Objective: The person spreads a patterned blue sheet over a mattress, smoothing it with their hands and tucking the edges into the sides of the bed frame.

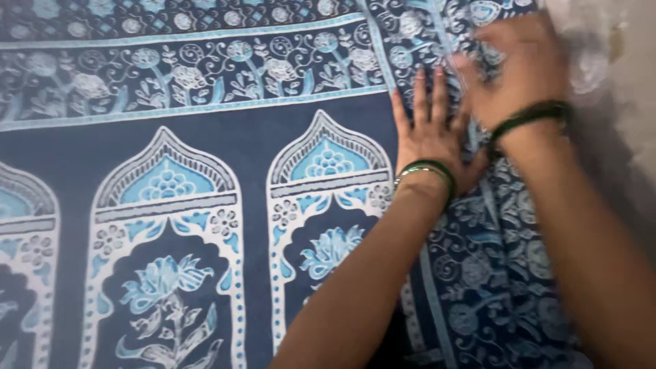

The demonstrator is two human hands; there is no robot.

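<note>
Your left hand [432, 140] lies palm down in the upper centre-right of the frame, fingers extended and slightly spread, flat on the printed cloth [225, 157]. It grips nothing; the fingertips point toward the top of the frame. A set of green bangles [429, 172] sits on that wrist, and the forearm runs down to the bottom centre of the frame.

Your right hand [521, 65] is in the upper right of the frame, just beside and slightly above the left hand, with its heel touching or overlapping the left hand's edge. It is blurred by motion. The fingers appear pressed down onto the cloth near its patterned border, but you cannot tell whether they pinch a fold or lie flat. A dark green bangle [531, 116] circles that wrist, and the forearm leaves the frame at the lower right.

The cloth fills nearly the whole frame. It is dark blue, printed in white and light blue: arched panels with flower stems across the centre and lower left, a scrolling floral band along the top, and a matching band running down the right side under both forearms.

A pale surface [635, 82] shows at the far upper right, beyond the cloth's edge
</note>
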